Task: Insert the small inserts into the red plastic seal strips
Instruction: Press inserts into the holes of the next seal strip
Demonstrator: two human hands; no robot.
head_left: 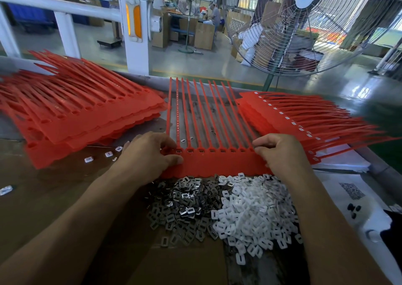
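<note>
I'm holding the red seal strip sheet point(217, 163) flat on the tabletop point(43, 197), left hand point(148, 156) and right hand point(280, 154) pinching opposite ends; its sockets are running crosswise between them, inserts point(217, 208) heaped just nearer me.

- Factory assembly floor, not a home or a shop.
- Glossy green painted floor point(339, 84); white guard rail point(65, 7) with an amber reflector post point(133, 21).
- Big industrial pedestal fan point(304, 23) stands right.
- Cardboard boxes point(203, 35) stacked around distant seated workers point(214, 12).
- Counter point(43, 197) carries bulk stacks of red seal strips point(76, 110) and heaps of small inserts point(239, 215).
</note>
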